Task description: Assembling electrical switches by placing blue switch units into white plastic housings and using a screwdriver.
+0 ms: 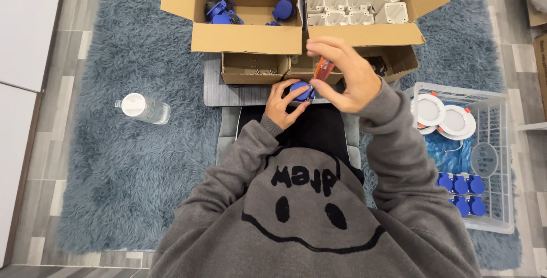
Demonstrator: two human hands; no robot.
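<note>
As seen from my head camera, my left hand (283, 105) grips a blue round part (299, 91) over my lap. My right hand (345, 75) is closed around an orange-handled screwdriver (323, 68), tip down on that part, just before the small cardboard trays (253, 68).

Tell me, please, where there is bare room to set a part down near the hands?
Bare rug lies around the water bottle, left of the left hand. Ahead, cardboard boxes crowd the space; the white basket fills the side by the right hand.
</note>
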